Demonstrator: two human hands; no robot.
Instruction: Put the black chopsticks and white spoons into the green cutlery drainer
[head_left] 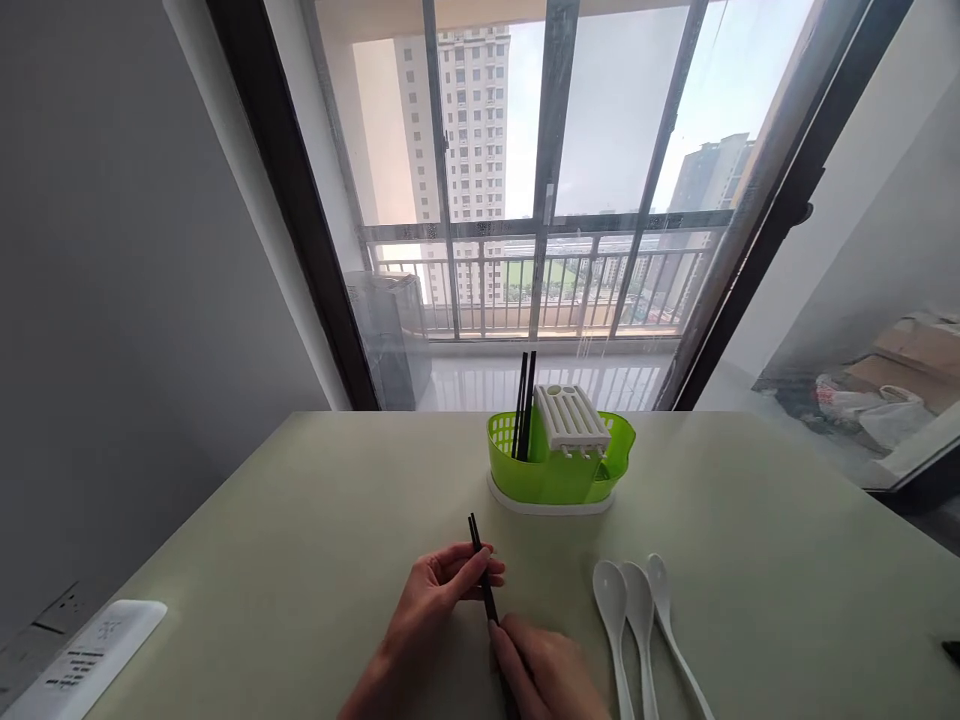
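A pair of black chopsticks point(487, 596) lies slantwise between my two hands, low over the table in front of me. My left hand point(442, 585) pinches the pair near its far end, thumb on top. Closer to me, my right hand point(544, 665) is closed around the lower part, hiding some of it. Beyond them stands a green cutlery holder point(551, 483) with a white slotted top and white base. Other black chopsticks point(524, 410) stand upright in its left compartment. To the right of my right hand lie three white spoons point(639, 605), bowls pointing away.
The pale table point(360, 500) reaches a glass sliding door point(551, 200) with a railing outside. A white power strip point(97, 660) rests at the table's left edge. Bags and cardboard boxes point(915, 360) are piled beyond the right side. A small dark object point(951, 650) sits far right.
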